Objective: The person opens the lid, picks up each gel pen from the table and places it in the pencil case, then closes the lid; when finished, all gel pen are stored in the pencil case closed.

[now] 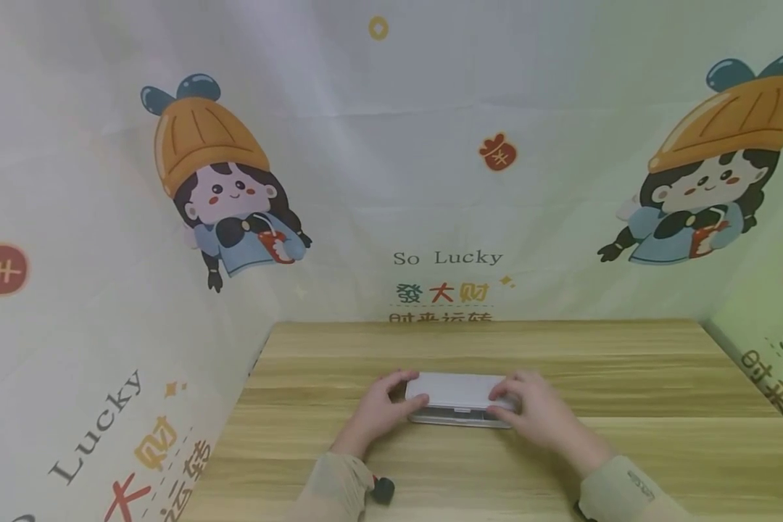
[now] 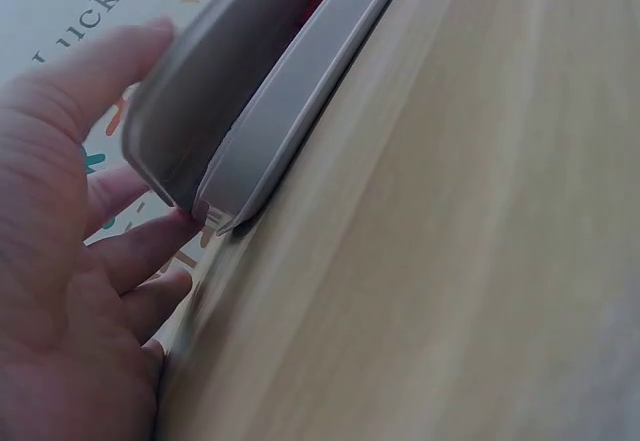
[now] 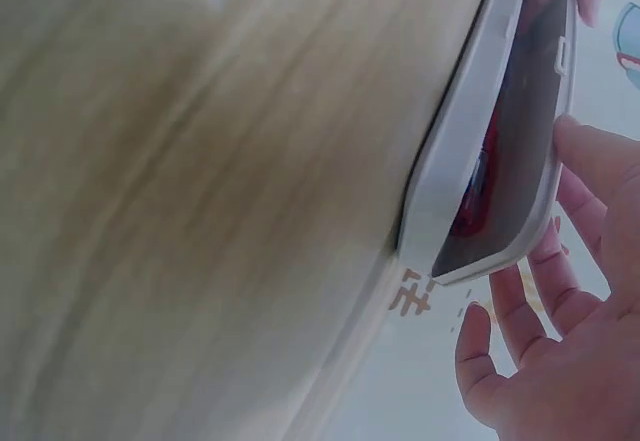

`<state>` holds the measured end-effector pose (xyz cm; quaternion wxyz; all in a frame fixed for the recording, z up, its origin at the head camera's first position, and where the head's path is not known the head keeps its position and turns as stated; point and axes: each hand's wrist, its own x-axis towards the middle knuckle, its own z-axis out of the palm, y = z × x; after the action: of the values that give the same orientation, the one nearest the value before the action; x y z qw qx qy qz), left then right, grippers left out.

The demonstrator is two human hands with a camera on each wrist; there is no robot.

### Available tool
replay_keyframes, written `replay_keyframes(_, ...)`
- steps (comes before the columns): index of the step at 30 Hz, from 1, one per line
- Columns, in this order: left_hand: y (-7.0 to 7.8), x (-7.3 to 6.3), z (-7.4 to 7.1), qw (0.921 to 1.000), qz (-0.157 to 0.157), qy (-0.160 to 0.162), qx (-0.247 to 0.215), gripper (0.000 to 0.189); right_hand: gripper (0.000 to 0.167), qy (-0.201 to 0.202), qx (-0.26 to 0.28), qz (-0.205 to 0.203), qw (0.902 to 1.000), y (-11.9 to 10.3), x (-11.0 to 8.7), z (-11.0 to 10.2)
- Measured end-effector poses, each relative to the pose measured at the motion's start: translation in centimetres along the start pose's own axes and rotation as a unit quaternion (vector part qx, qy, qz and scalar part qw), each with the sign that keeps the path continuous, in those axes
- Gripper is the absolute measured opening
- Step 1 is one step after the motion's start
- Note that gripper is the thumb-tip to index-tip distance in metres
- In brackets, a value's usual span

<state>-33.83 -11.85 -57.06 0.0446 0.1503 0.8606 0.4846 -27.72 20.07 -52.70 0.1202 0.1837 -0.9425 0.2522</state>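
Observation:
A long white hinged pencil case (image 1: 457, 390) lies on the table with its lid partly raised, leaving a gap along the front. At its left end my left hand (image 1: 380, 407) holds the lid between thumb and fingers. My right hand (image 1: 543, 410) grips the right end, its thumb at the lid's front edge and fingers farther back. Through the gap in the right wrist view, something red and dark (image 3: 484, 183) shows inside; its kind is hidden. A small latch tab (image 1: 462, 410) sits at the middle of the lid's front edge.
The wood-grain table (image 1: 339, 355) reaches back to a printed cloth backdrop (image 1: 391, 181), with more cloth at both sides. A small black object (image 1: 383, 490) is by the left sleeve.

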Motion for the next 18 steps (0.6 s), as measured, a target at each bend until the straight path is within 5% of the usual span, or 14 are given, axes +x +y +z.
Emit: replay_keyframes(18, -0.23, -0.14, 0.10, 0.9995, 0.000, -0.003, 0.030, 0.068, 0.014, -0.005, -0.037, -0.027, 0.9989, 0.45, -0.34, 1.01)
